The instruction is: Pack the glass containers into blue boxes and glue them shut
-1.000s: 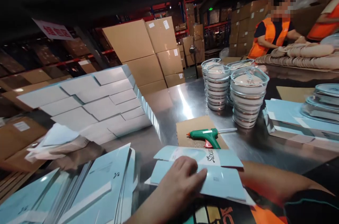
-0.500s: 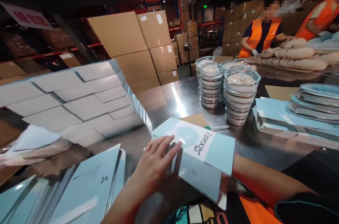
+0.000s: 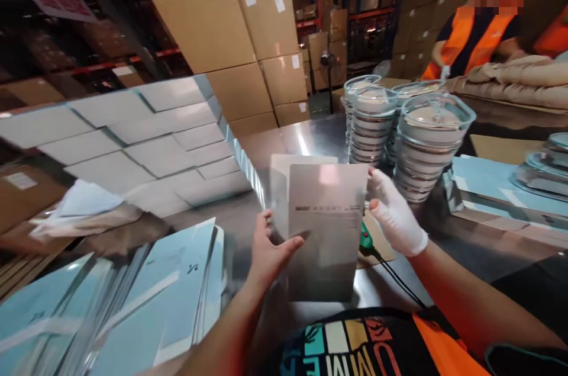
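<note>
Head view shows me a pale carton (image 3: 328,234) standing upright in front of the person's body, between the two hands, its front panel turned toward the camera with print too small for me to read; another panel shows behind it on the left. I see the bare left hand (image 3: 271,251) at the carton's left side, thumb across the front panel and fingers curled, though I cannot tell how firmly it holds. The right hand (image 3: 397,219), in a white glove with bare fingertips, grips the carton's upper right edge. Just behind that edge I make out part of a green glue gun (image 3: 365,240) on a piece of cardboard (image 3: 385,241). Stacked clear tubs (image 3: 415,151) stand beyond on the metal table (image 3: 461,246). Light-blue sheets (image 3: 146,305) lean at lower left, near stacked white boxes (image 3: 155,133); across the table I see a co-worker (image 3: 479,44) in an orange vest.
</note>
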{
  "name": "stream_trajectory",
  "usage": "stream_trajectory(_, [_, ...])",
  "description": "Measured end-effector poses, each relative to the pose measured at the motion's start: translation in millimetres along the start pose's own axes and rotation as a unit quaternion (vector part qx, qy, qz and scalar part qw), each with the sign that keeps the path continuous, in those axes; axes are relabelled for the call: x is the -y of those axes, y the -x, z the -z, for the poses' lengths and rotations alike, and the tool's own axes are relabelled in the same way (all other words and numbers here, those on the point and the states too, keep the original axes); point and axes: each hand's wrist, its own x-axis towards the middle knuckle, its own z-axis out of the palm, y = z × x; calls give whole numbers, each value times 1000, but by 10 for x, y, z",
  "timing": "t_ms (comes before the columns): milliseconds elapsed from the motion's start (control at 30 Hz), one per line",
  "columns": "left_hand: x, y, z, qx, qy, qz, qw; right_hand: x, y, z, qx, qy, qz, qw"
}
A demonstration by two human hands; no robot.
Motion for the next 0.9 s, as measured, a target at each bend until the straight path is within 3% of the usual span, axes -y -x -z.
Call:
stream_trajectory(100, [21, -22, -148, 43, 95, -26, 994, -143, 43, -261, 53, 0, -74, 996])
stream_trajectory(233, [-25, -49, -154, 5, 99, -128, 987, -83, 59, -512, 64, -72, -143, 985])
stream_trajectory(333, [-57, -39, -127, -20, 98, -206, 973, -13, 10, -649, 27, -62, -180, 981])
stream_trajectory(433, [-29, -4, -108, -94, 115, -289, 946, -11, -20, -760, -38, -5, -159, 986])
stream_trajectory(533, [30, 53, -33, -72, 59, -343, 935, -53, -37, -767, -36, -15, -103, 994])
stream_trajectory(600, [41, 89, 56, -27, 9, -325, 945, -99, -70, -666, 9, 4, -78, 997])
stream_trajectory(667, [17, 107, 149, -31, 12, -270, 962, -175, -123, -484, 50, 93, -43, 993])
stream_trajectory(733, [-20, 102, 225, -70, 56, -202, 975, -293, -173, -262, 59, 275, -25, 959])
stream_trajectory(767, [-35, 92, 253, -86, 84, -168, 978, -366, -187, -154, 64, 381, -51, 921])
stream_trajectory(833, [-46, 65, 290, -97, 134, -107, 980, -530, -179, 30, 119, 530, -179, 820])
stream_trajectory(900, [-35, 33, 304, -91, 170, -63, 979, -694, -125, 156, 207, 555, -307, 745])
